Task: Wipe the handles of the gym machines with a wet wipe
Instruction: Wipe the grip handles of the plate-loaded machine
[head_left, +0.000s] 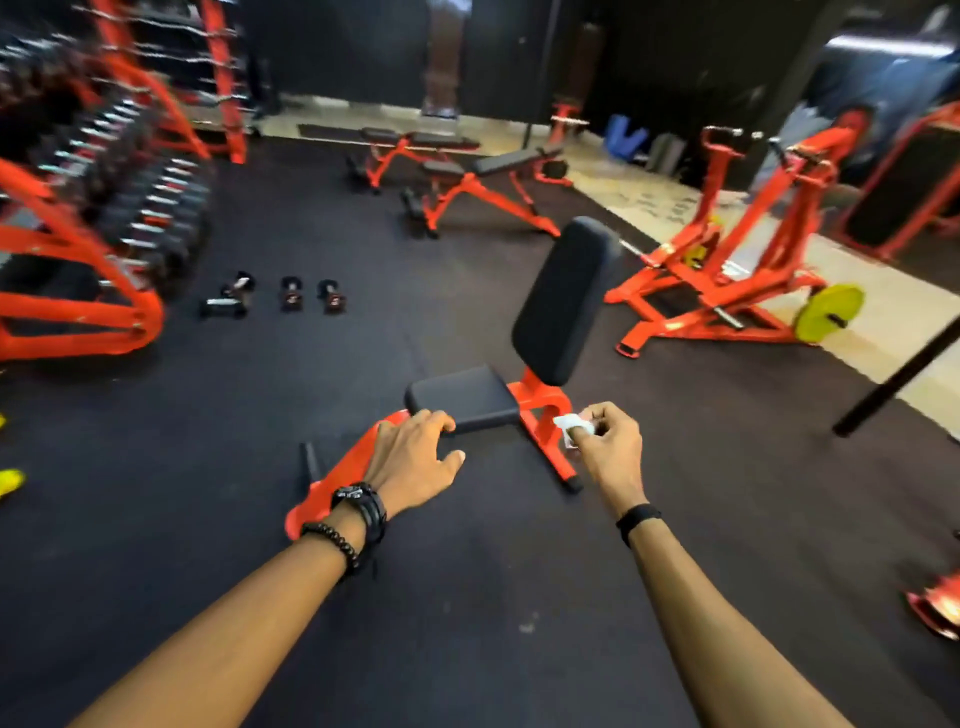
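A small white wet wipe (570, 423) is pinched between the thumb and fingers of my right hand (610, 449), held out in front of me. My left hand (418, 457) hangs beside it with loosely spread fingers and holds nothing. Both hands are in the air over a red-framed bench with a black seat (462, 397) and an upright black backrest (563, 301). A red plate-loaded machine (727, 249) with a yellow weight plate (828, 313) stands at the right. The view is blurred.
A long red dumbbell rack (104, 218) fills the left side. Three loose dumbbells (291, 295) lie on the black rubber floor. Two more red benches (467, 182) stand farther back. A black slanted bar (898, 374) crosses the right edge.
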